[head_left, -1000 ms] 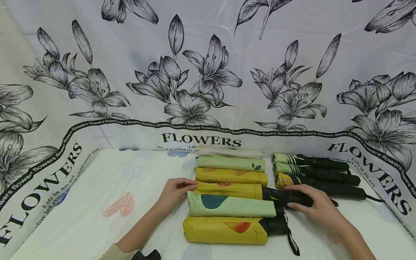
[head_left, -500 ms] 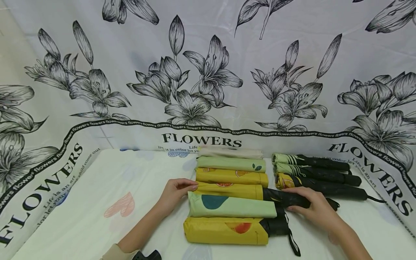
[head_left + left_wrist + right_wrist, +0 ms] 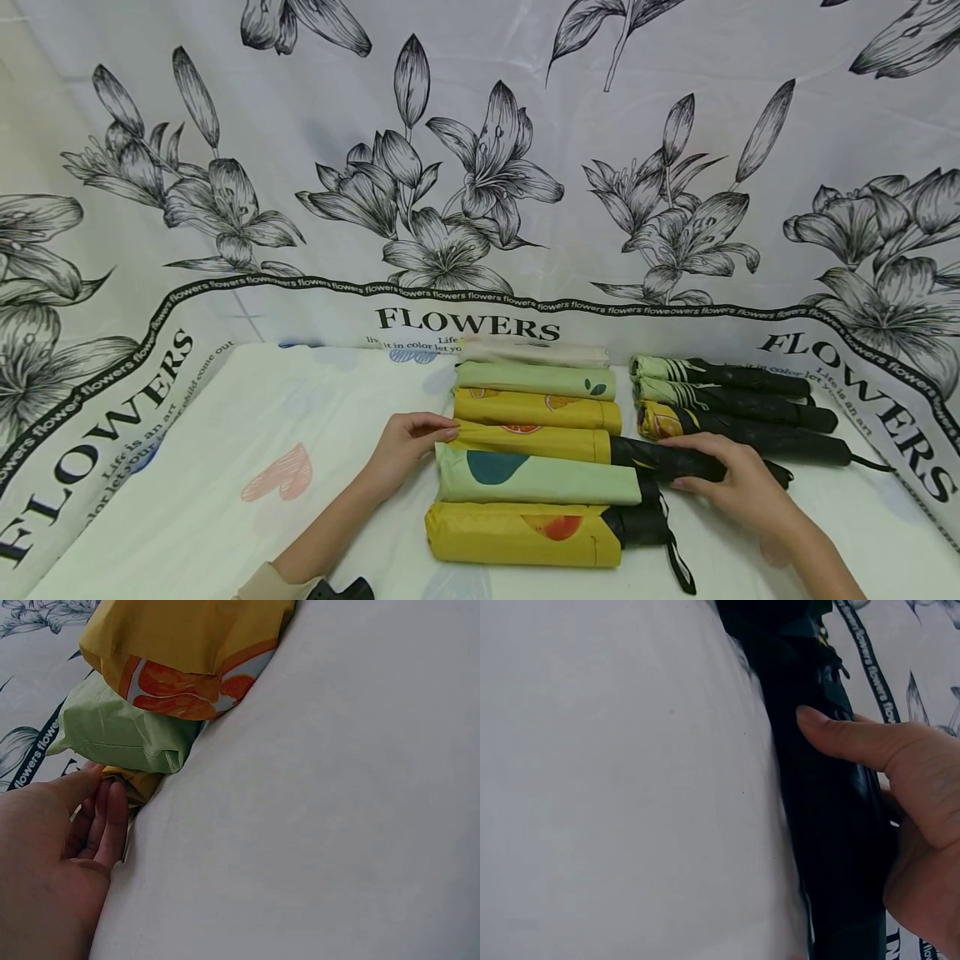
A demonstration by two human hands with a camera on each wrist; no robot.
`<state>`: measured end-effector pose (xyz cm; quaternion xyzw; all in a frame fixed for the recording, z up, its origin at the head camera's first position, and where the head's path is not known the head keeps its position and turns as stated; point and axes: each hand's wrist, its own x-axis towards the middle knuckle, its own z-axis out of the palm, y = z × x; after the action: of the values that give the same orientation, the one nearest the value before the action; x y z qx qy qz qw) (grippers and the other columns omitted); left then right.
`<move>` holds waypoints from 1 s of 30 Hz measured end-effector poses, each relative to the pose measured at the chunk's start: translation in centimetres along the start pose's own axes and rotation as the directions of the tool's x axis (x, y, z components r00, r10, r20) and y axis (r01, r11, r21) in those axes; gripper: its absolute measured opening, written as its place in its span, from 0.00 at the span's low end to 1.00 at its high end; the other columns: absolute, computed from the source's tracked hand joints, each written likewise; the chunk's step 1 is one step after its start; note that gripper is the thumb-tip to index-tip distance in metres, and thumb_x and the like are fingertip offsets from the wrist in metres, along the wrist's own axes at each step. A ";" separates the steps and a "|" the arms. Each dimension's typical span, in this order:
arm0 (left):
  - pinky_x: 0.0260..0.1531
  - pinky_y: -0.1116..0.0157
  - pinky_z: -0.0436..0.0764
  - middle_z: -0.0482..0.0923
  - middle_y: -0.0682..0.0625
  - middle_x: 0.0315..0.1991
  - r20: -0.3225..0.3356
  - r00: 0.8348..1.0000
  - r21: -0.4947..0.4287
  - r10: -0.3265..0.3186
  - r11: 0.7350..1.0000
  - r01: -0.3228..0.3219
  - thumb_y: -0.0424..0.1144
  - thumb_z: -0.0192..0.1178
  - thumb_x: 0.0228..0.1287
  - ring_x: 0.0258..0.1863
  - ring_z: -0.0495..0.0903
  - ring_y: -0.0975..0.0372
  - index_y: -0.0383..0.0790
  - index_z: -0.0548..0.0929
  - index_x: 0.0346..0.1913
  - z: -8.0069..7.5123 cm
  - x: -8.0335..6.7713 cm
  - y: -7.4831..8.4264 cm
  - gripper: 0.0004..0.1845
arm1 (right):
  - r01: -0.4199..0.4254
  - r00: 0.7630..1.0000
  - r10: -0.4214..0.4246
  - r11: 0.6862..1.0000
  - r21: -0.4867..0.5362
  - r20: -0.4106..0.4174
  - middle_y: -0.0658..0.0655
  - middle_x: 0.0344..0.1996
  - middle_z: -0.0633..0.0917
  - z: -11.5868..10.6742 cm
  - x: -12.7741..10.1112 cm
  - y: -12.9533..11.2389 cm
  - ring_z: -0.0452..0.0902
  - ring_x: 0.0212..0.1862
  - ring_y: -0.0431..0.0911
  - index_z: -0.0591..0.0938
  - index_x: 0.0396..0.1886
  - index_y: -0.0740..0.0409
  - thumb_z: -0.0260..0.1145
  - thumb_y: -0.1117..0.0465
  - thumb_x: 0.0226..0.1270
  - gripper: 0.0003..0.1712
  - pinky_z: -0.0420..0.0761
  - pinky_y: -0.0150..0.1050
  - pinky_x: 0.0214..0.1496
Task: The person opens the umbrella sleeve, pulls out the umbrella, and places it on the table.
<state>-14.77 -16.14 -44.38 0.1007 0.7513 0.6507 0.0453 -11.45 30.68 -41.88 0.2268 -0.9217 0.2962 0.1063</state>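
Observation:
A dark folded umbrella [image 3: 697,461] lies partly inside a yellow sleeve [image 3: 558,443] with a citrus-slice print. My left hand [image 3: 408,446] pinches the sleeve's left end between thumb and fingers; in the left wrist view the hand [image 3: 67,840] holds a small bit of yellow fabric [image 3: 139,785]. With thumb on the near side and fingers over the far side, my right hand [image 3: 738,479] grips the umbrella's exposed part. The right wrist view shows the thumb lying along the dark umbrella [image 3: 832,825]. How far the umbrella reaches into the sleeve is hidden.
Nearer lie a sleeved light-green umbrella [image 3: 555,479] and a sleeved yellow umbrella [image 3: 517,533] with a wrist loop. Behind are flat yellow [image 3: 525,408], green [image 3: 525,379] and cream [image 3: 536,354] sleeves. Bare folded umbrellas [image 3: 757,404] lie at the back right. A flower-print cloth [image 3: 300,250] hangs behind.
My right hand and the dark umbrella have shifted slightly right, so a little more of the umbrella shows outside the sleeve. The left hand stays on the sleeve's end.

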 end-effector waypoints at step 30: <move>0.41 0.74 0.83 0.89 0.33 0.45 0.027 0.999 0.016 0.024 1.000 -0.024 0.28 0.67 0.71 0.39 0.85 0.70 0.21 0.88 0.48 0.0 -0.1 0.1 0.10 | -0.002 0.998 0.000 1.000 -0.026 -0.059 0.47 0.49 0.90 -1.2 -0.5 0.7 0.76 0.54 0.23 0.91 0.54 0.42 0.88 0.62 0.45 0.32 0.75 0.20 0.52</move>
<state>-14.71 -16.17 -44.31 0.1187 0.7546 0.6437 0.0467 -11.33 32.08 -41.45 0.2160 -0.9221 0.2907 0.1363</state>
